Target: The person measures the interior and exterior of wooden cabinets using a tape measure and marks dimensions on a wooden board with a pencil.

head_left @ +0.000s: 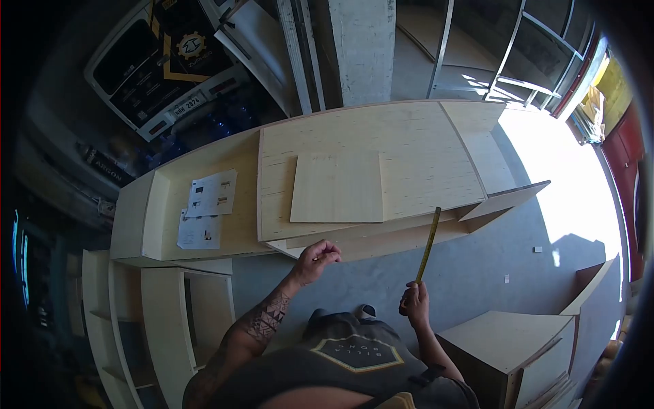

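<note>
Grey floor (477, 276); right hand (417, 305) gripping tape measure (428, 249), left hand (316, 263) loosely closed near cabinet (409, 153).

Open air separates left hand (317, 262) from 1 obstacle: extended tape measure (428, 244).

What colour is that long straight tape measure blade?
Yellow: the long tape blade, in the head view.

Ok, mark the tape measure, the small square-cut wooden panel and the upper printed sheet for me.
Tape measure (428, 244): head view, middle of the extended blade.
Small wooden panel (338, 189): head view, centre of its top face.
Upper printed sheet (212, 194): head view, middle of the page.
</note>
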